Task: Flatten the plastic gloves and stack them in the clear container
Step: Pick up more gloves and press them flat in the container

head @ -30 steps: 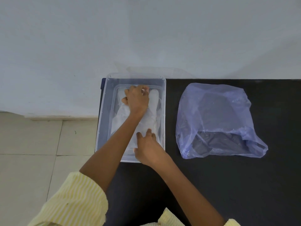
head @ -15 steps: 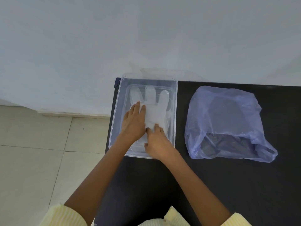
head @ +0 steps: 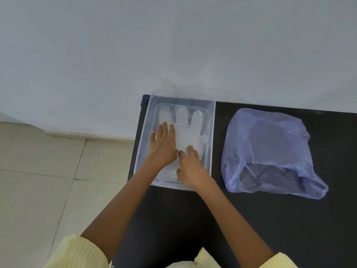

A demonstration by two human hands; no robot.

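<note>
A clear plastic glove (head: 185,130) lies spread flat inside the clear container (head: 212,132) at the table's far left corner, its fingers pointing to the wall. My left hand (head: 163,146) presses flat on the glove's left side with straight fingers. My right hand (head: 191,167) rests on the glove's cuff end nearer me, fingertips down on the plastic. More glove plastic under the top one is hard to tell apart.
A crumpled blue-tinted plastic bag (head: 268,149) lies on the black table (head: 270,219) to the right of the container. The grey wall stands right behind both. Tiled floor (head: 48,180) drops away left of the table edge.
My left hand slid back from the glove's fingertips toward its palm, leaving the fingers flat. My right hand moved slightly up the cuff. The camera view shifted.
</note>
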